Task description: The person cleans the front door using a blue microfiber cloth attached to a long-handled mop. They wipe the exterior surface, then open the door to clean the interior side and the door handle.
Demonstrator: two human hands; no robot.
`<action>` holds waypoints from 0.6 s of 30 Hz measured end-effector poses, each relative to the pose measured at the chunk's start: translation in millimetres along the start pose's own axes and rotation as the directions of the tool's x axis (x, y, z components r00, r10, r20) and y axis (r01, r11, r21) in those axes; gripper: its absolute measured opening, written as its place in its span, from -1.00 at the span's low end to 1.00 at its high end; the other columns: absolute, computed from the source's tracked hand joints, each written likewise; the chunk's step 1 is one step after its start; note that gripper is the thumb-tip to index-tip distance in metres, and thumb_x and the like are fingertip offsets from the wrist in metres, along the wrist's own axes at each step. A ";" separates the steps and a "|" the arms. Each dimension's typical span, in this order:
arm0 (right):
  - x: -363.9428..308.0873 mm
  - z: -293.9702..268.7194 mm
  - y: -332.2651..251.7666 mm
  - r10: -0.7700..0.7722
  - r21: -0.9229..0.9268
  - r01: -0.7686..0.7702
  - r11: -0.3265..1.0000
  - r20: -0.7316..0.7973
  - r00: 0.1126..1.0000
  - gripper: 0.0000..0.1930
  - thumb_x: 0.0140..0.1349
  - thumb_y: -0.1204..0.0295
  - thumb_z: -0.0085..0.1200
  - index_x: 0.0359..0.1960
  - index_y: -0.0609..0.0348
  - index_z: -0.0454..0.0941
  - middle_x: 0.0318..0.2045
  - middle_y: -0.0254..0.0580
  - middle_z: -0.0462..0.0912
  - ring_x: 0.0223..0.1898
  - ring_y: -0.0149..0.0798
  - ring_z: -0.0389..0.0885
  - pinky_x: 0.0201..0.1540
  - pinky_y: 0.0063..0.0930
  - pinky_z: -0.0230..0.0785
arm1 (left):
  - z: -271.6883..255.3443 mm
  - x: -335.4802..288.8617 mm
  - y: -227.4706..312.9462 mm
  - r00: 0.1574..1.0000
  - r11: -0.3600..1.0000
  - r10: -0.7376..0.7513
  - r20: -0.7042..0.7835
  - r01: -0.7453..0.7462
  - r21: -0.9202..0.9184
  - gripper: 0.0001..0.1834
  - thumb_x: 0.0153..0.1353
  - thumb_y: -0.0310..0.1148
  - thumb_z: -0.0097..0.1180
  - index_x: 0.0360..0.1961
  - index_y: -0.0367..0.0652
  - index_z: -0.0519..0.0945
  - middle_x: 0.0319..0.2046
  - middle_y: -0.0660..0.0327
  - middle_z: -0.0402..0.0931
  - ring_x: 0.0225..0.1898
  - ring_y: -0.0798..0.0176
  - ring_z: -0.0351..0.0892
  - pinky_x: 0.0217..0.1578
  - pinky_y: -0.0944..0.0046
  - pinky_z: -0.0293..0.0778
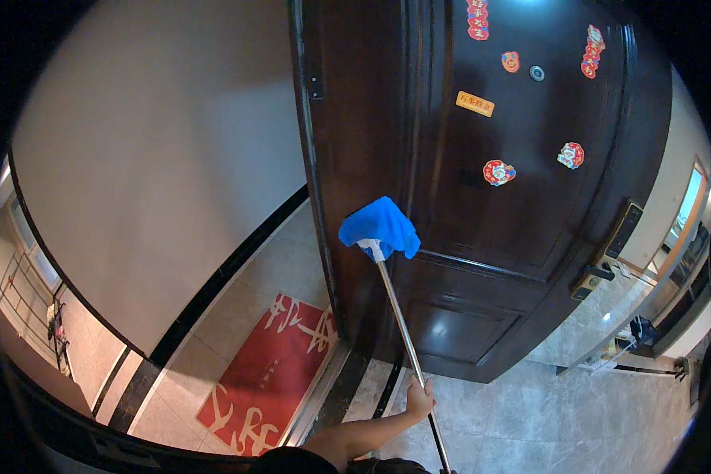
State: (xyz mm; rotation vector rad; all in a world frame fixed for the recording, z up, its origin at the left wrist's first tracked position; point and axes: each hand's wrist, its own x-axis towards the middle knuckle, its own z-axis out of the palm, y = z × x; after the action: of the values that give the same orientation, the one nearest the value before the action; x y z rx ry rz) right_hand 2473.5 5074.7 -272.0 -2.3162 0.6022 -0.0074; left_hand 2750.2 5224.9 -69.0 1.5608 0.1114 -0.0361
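Itemised: left hand (421, 397), gripping one metal pole (404, 332); blue cloth (381, 223), draping over the pole's white head (370, 246) and fronting the dark door (482, 213), contact unclear; right hand, lying beyond view, grip impossible to tell.

At your seven o'clock lies a red rectangular doormat (274, 378); at ten, a smooth pale wall (166, 174); at five, grey square-cut floor tiles (521, 415).

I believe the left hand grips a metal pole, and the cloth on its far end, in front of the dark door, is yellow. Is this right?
Not fully: the head view shows that the cloth is blue. The left hand does grip the metal pole, with the cloth in front of the dark door.
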 end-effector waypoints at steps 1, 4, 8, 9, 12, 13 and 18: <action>1.6 -0.7 -1.8 0.003 0.010 -0.003 1.000 -0.014 1.000 -0.50 0.15 -0.05 -0.04 -0.57 0.22 0.41 -0.66 0.18 0.46 -0.58 0.27 0.38 -0.57 0.02 0.15 | -1.1 -2.2 4.4 0.999 0.999 0.035 -0.005 -0.035 -0.012 -0.71 0.25 -0.28 -0.04 -0.28 -0.23 0.17 -0.75 0.19 0.32 -0.83 0.26 0.38 -0.84 0.25 0.31; 1.4 -4.4 -10.7 -0.004 0.084 0.012 0.996 -0.092 0.996 -0.51 0.15 -0.04 -0.04 -0.55 0.23 0.40 -0.67 0.18 0.45 -0.59 0.27 0.37 -0.58 0.02 0.15 | 1.5 -9.1 20.2 0.989 0.989 0.146 0.016 -0.145 -0.038 -0.73 0.25 -0.30 -0.04 -0.29 -0.21 0.16 -0.71 0.20 0.31 -0.83 0.29 0.37 -0.83 0.27 0.30; 7.1 -17.3 -52.7 0.136 -0.110 -0.146 0.983 -0.088 0.987 -0.55 0.14 0.04 0.00 -0.58 0.24 0.39 -0.69 0.15 0.47 -0.56 0.24 0.45 -0.53 -0.01 0.26 | 11.1 -8.4 52.8 0.976 0.982 0.188 0.108 -0.183 -0.051 -0.75 0.25 -0.32 -0.04 -0.29 -0.20 0.17 -0.68 0.19 0.33 -0.81 0.31 0.38 -0.83 0.29 0.29; 8.7 -24.2 -69.5 0.200 -0.217 -0.210 0.953 -0.067 0.978 -0.57 0.14 0.08 0.02 -0.60 0.24 0.38 -0.69 0.13 0.49 -0.55 0.23 0.49 -0.50 -0.03 0.31 | 15.6 -7.4 55.2 0.971 0.979 0.200 0.132 -0.193 -0.066 -0.73 0.26 -0.30 -0.04 -0.27 -0.20 0.16 -0.68 0.19 0.33 -0.81 0.31 0.39 -0.83 0.29 0.30; 0.5 -30.0 -64.1 0.182 -0.148 -0.202 0.968 -0.137 0.974 -0.59 0.14 0.08 0.02 -0.57 0.23 0.40 -0.68 0.13 0.50 -0.53 0.22 0.50 -0.49 -0.03 0.32 | 38.9 -12.2 55.7 0.969 0.988 0.156 0.190 -0.153 -0.033 -0.72 0.25 -0.30 -0.03 -0.26 -0.21 0.15 -0.68 0.19 0.33 -0.81 0.30 0.39 -0.82 0.30 0.31; -2.7 -37.6 -72.2 0.276 -0.122 -0.290 0.949 -0.123 0.953 -0.60 0.13 0.08 0.01 -0.55 0.23 0.41 -0.68 0.12 0.50 -0.53 0.22 0.51 -0.48 -0.02 0.32 | 45.5 -12.1 47.7 0.970 0.987 0.157 0.184 -0.162 0.008 -0.71 0.26 -0.30 -0.04 -0.26 -0.22 0.14 -0.70 0.19 0.34 -0.81 0.28 0.40 -0.82 0.28 0.32; -37.9 -24.2 -40.3 0.333 -0.104 -0.347 0.932 -0.136 0.933 -0.61 0.11 0.06 0.04 -0.51 0.20 0.42 -0.69 0.09 0.50 -0.55 0.19 0.50 -0.50 -0.03 0.31 | 68.7 -33.4 14.7 0.967 0.985 0.030 0.253 -0.072 0.160 -0.69 0.25 -0.32 -0.04 -0.24 -0.27 0.12 -0.70 0.13 0.37 -0.80 0.23 0.42 -0.81 0.23 0.34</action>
State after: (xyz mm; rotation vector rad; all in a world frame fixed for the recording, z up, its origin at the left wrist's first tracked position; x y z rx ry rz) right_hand 2452.4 5100.0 -221.4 -2.3127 1.0870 0.0616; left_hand 2721.7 5154.8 -50.7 1.7133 -0.1342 -0.2054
